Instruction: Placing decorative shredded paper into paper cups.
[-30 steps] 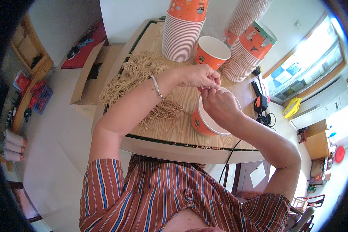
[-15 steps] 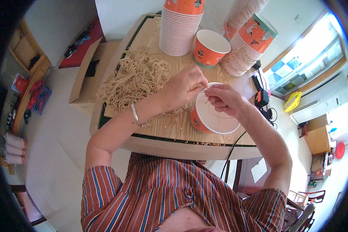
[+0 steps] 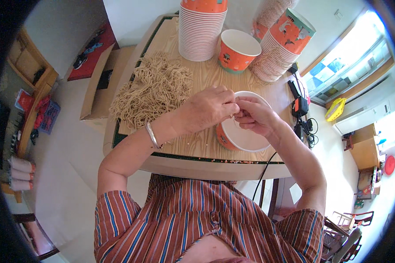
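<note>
Fingertips meet over the left part of a white-lined orange paper bucket [image 3: 250, 138]. My left hand [image 3: 208, 106] is closed in a pinch, its back upward. Against it, my right hand [image 3: 258, 115] pinches too, over the bucket's opening. Between them is a thin beige string, mostly hidden by the fingers; a short bit of it shows below them. Left of the bucket lies a tangled heap of beige string [image 3: 156, 87], beside my left forearm with its silver bangle.
Behind stand a tall stack of paper buckets [image 3: 202, 33], a single orange bucket [image 3: 238, 55] and a tilted stack [image 3: 281, 46] with string around it. Black cables and an adapter [image 3: 299, 106] lie along the right table edge. An open cardboard box [image 3: 102, 94] stands at left.
My hands have come closer together, fingertips now touching, and my left hand has lowered slightly. The string loop that hung over the bucket shows less now.
</note>
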{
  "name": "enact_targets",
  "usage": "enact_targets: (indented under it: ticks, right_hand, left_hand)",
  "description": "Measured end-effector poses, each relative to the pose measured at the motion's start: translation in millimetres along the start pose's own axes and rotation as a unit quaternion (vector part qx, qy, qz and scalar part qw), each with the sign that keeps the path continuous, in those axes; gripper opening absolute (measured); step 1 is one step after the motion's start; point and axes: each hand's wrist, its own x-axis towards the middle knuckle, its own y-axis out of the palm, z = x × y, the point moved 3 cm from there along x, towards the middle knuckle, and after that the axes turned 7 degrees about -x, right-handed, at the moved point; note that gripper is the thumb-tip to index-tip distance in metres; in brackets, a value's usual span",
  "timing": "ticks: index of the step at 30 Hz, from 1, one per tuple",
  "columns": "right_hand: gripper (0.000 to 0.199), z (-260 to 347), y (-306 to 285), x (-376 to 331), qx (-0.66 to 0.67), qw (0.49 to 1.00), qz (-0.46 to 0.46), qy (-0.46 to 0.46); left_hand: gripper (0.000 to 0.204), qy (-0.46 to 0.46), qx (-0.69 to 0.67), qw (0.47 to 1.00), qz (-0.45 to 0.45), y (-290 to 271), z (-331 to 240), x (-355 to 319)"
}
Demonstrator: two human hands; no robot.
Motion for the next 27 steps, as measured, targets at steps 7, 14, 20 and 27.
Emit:
enact_targets:
  ticks: [7, 14, 20, 27]
  right_hand:
    - [0.015, -0.2, 0.0, 2.5, 0.031, 0.999, 0.009, 0.014]
    - [0.013, -2.8, -4.7, 4.7, 0.044, 0.998, 0.032, 0.015]
    - [0.015, -3.1, -0.5, 4.1, 0.001, 0.999, 0.036, -0.004]
    - [0.009, -5.6, 4.3, 2.3, -0.046, 0.996, -0.039, -0.059]
  left_hand:
    - [0.018, -0.009, -0.021, 1.0, -0.019, 8.3, 5.9, -0.7]
    - [0.019, -0.014, -0.077, 0.996, -0.046, 9.7, 10.7, -2.2]
    - [0.017, -0.087, -0.191, 0.976, -0.057, 10.7, 15.7, -10.8]
    - [0.014, -0.278, -0.303, 0.896, -0.166, 23.8, 17.6, -28.4]
